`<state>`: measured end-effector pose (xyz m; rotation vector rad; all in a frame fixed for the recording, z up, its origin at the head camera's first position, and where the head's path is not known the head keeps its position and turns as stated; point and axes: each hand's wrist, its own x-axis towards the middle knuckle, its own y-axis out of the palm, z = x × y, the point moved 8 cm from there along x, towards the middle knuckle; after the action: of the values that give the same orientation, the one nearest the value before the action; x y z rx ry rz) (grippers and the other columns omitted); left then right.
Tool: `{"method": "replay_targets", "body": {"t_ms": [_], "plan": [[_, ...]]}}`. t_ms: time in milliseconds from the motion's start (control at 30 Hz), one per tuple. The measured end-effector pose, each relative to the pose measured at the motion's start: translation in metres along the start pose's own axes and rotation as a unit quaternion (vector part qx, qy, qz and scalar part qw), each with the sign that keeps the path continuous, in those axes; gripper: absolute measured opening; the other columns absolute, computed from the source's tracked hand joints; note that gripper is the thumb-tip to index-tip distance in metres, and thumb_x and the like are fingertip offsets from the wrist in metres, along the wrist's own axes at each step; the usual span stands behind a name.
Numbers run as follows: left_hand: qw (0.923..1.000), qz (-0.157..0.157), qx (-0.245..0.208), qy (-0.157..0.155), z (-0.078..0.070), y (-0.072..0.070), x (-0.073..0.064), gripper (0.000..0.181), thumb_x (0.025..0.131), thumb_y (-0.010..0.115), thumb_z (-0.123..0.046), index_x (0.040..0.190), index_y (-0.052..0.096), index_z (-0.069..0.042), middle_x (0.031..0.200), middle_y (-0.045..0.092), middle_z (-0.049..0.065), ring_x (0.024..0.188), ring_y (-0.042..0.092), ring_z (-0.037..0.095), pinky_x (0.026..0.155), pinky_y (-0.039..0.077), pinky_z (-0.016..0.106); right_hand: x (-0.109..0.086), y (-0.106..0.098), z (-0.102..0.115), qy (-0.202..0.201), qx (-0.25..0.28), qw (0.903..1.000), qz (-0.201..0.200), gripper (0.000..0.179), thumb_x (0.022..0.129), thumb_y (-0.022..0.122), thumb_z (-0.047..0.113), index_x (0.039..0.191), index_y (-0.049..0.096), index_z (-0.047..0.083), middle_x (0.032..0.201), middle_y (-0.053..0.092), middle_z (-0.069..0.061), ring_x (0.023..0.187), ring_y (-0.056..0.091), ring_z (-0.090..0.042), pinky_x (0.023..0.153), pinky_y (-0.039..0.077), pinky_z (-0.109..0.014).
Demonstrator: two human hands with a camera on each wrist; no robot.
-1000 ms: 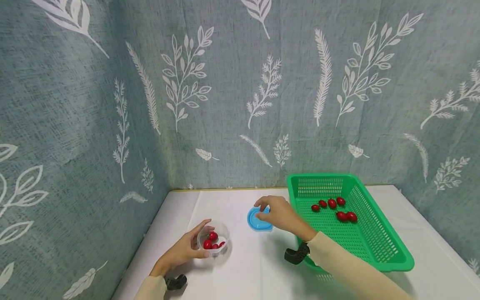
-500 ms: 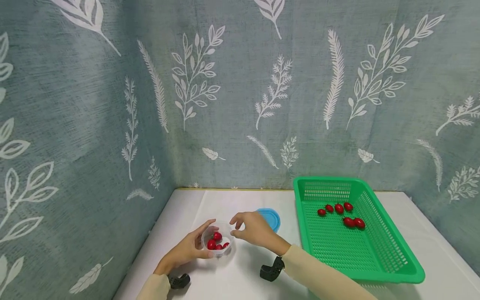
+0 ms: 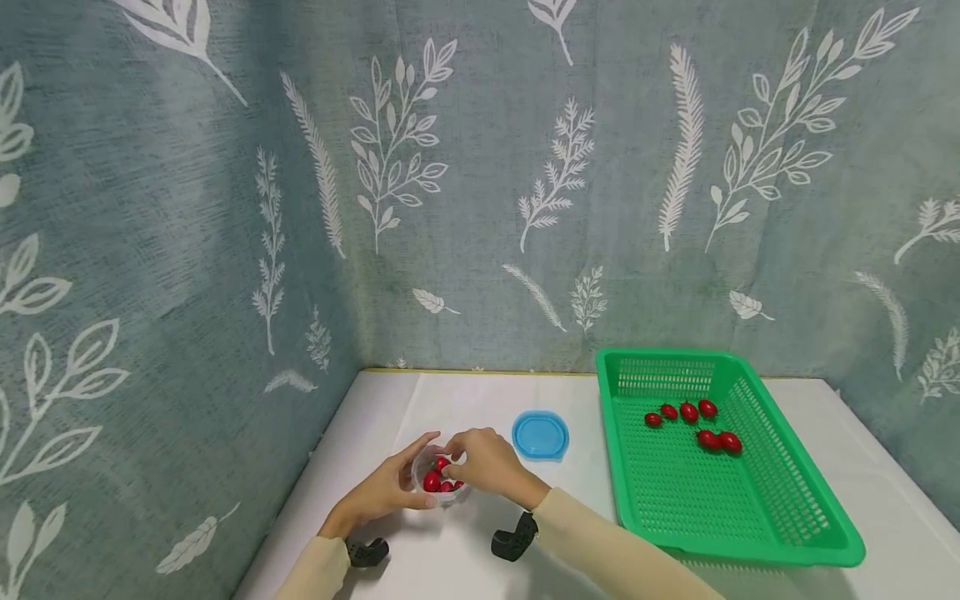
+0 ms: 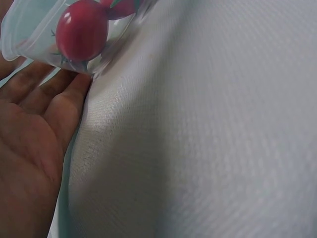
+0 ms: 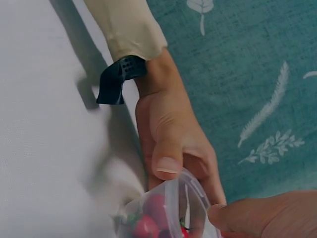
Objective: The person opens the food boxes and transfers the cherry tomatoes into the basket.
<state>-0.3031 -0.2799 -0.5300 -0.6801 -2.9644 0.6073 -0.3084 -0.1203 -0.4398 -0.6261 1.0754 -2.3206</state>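
My left hand [image 3: 382,489] holds a clear plastic tub [image 5: 171,198], thumb on the near side and fingers round the far side. Several red cherry tomatoes [image 3: 431,481] with green stems lie in the tub. In the left wrist view one cherry tomato [image 4: 81,30] shows through its wall, low over the white cloth. My right hand [image 3: 491,462] bends over the tub from the right, its thumb and fingertips at the rim beside a tomato. I cannot tell whether the right fingers grip that tomato.
A blue lid [image 3: 541,435] lies on the white tabletop [image 3: 465,567] behind my right hand. To the right stands a green basket [image 3: 618,467] with several more cherry tomatoes [image 3: 689,412]. Patterned grey-green cloth walls [image 3: 480,208] rise at the back and left.
My right hand has moved left from over the blue lid to the tub, leaving the lid in full view. My left hand keeps its hold on the tub. The head view has shifted slightly.
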Motion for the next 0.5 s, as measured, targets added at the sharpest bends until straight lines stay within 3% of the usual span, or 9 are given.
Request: {"method": "replay_targets", "body": {"t_ms": [133, 200, 367, 500], "plan": [[0.9999, 0.003, -0.015, 0.008, -0.003, -0.002, 0.004, 0.105, 0.086, 0.086, -0.019, 0.166, 0.019, -0.018, 0.167, 0.027, 0.013, 0.154, 0.018, 0.038, 0.113, 0.031, 0.063, 0.004, 0.003, 0.000, 0.013, -0.011, 0.9998, 0.014, 0.024, 0.086, 0.085, 0.021, 0.103, 0.080, 0.005, 0.095, 0.078, -0.001, 0.080, 0.067, -0.012, 0.062, 0.051, -0.023], [0.9999, 0.001, -0.012, 0.009, -0.004, -0.002, 0.005, 0.105, 0.085, 0.087, -0.020, 0.166, 0.020, -0.020, 0.167, 0.026, 0.012, 0.152, 0.021, 0.037, 0.112, 0.035, 0.060, 0.005, 0.006, -0.001, 0.025, -0.018, 0.9993, 0.021, 0.022, 0.084, 0.086, 0.021, 0.100, 0.081, 0.007, 0.093, 0.078, 0.001, 0.077, 0.066, -0.010, 0.061, 0.051, -0.023], [0.9999, 0.005, -0.007, 0.008, -0.001, 0.000, 0.003, 0.105, 0.085, 0.087, -0.018, 0.166, 0.021, -0.022, 0.163, 0.033, 0.011, 0.140, 0.038, 0.027, 0.102, 0.044, 0.034, 0.005, 0.018, 0.000, 0.037, -0.042, 0.9976, 0.041, 0.015, 0.084, 0.087, 0.024, 0.091, 0.082, 0.012, 0.081, 0.074, 0.008, 0.066, 0.059, -0.005, 0.055, 0.047, -0.021], [0.9981, 0.032, -0.045, 0.027, -0.002, 0.005, 0.003, 0.104, 0.089, 0.082, -0.010, 0.167, 0.014, -0.018, 0.162, 0.036, 0.014, 0.140, 0.046, 0.025, 0.102, 0.047, 0.027, 0.006, 0.024, 0.005, 0.025, -0.048, 0.9977, 0.041, 0.010, 0.085, 0.086, 0.023, 0.082, 0.082, 0.015, 0.075, 0.071, 0.011, 0.060, 0.053, -0.002, 0.052, 0.045, -0.019]]}}
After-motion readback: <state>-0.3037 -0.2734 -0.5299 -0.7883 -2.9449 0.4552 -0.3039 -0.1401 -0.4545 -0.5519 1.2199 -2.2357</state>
